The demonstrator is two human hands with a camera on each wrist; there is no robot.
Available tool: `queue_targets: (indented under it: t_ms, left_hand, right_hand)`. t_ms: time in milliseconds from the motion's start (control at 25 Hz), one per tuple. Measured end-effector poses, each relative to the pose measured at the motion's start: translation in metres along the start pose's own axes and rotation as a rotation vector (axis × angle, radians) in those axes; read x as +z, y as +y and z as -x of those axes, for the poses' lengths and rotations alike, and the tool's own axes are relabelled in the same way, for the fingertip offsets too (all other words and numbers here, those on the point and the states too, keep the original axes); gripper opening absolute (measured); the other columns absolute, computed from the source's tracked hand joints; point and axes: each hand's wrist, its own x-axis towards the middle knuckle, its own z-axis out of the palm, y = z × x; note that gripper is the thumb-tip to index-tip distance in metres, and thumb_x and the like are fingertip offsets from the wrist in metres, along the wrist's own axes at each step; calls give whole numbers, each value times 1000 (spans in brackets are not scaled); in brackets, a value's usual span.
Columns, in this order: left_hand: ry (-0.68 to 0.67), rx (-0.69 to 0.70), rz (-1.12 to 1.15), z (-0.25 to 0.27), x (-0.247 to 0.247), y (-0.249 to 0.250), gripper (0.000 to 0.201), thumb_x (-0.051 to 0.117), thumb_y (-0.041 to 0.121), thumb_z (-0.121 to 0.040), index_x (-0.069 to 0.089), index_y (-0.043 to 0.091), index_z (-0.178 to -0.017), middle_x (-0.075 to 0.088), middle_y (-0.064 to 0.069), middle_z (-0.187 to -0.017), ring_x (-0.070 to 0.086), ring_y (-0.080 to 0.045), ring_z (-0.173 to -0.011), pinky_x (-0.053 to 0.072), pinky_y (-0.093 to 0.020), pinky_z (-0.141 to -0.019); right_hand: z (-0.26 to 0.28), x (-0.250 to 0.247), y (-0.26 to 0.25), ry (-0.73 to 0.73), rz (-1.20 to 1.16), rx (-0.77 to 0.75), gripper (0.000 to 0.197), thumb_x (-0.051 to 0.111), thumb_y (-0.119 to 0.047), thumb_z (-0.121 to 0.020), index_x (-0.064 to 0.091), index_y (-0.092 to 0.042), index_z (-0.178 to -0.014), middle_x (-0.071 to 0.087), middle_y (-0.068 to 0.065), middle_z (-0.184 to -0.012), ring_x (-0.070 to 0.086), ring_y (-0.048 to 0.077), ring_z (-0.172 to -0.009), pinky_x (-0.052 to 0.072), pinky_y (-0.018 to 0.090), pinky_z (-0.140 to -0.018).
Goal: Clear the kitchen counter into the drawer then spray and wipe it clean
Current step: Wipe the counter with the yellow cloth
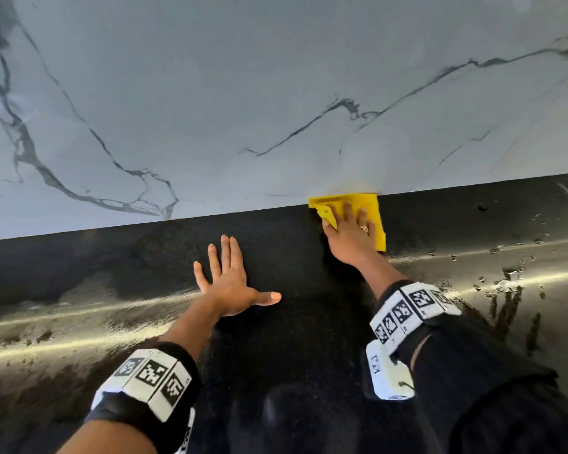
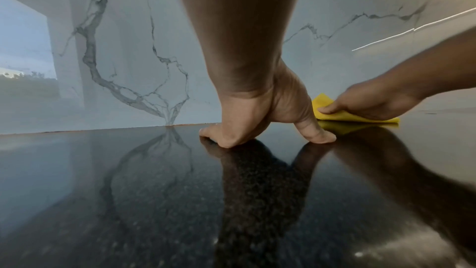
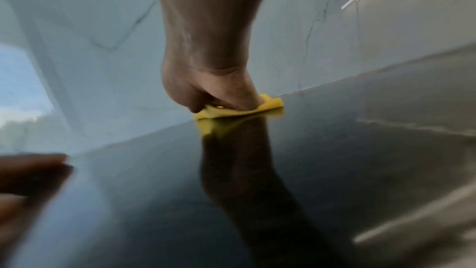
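A folded yellow cloth (image 1: pixel 371 208) lies at the back of the black counter (image 1: pixel 292 339), right against the marble backsplash. My right hand (image 1: pixel 351 231) presses down on it with its fingers laid over the top, and a fold of cloth wraps over the thumb. The left wrist view shows that thumb pinching the cloth (image 2: pixel 335 117), and the right wrist view shows the right hand (image 3: pixel 219 93) arched over the cloth (image 3: pixel 270 105). My left hand (image 1: pixel 230 283) rests flat on the bare counter to the left, fingers spread and holding nothing; its palm heel and thumb touch the surface (image 2: pixel 257 127).
The white, grey-veined marble backsplash (image 1: pixel 243 93) rises straight from the counter's back edge. Water drops and wet smears (image 1: pixel 505 276) lie on the counter at the right, and streaky wet patches (image 1: pixel 63 322) at the left. A window opening (image 2: pixel 23 52) shows far left.
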Motion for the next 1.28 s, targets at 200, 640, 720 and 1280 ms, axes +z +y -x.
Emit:
queue_targets:
  t_ms: [200,640,720,1280]
  left_hand:
    - [207,-154,123,16,6,-16,161,70,83,-46,-33,9,-146,-39,-10,-153,-38,-25,-140,-25,-51,-110]
    - [27,155,-62,13,11,42,128,63,76,-68,-18,27,-153,-37,-5,-154,-34,-25,-142,-17,-55,-116]
    - [-76,266,-79,9,23,77,128,61,80,-67,-24,33,-150,-37,-1,-154,-35,-24,-142,-18,-56,-115]
    - [-315,200,-236,1,35,133,132,71,78,-58,-30,52,-140,-51,2,-144,-43,-30,-135,-22,-66,-107]
  right_hand:
    - [12,59,-143,-79,-78,42,73,29,-46,-101,-5,-12,-157,-22,17,-161,-24,45,-144,-14,60,-115]
    - [26,1,-2,-241,189,-523,67,31,-46,-105,-3,-22,-157,-10,-7,-164,-12,17,-151,-11,30,-118]
    - [9,-34,76,-90,109,-226,65,32,-44,-105,3,-18,-158,-4,1,-165,-5,22,-152,-6,31,-120]
    - [107,-41,218,54,58,228,55,27,-43,-106,6,-38,-156,-20,-1,-162,-15,30,-150,-6,48,-121]
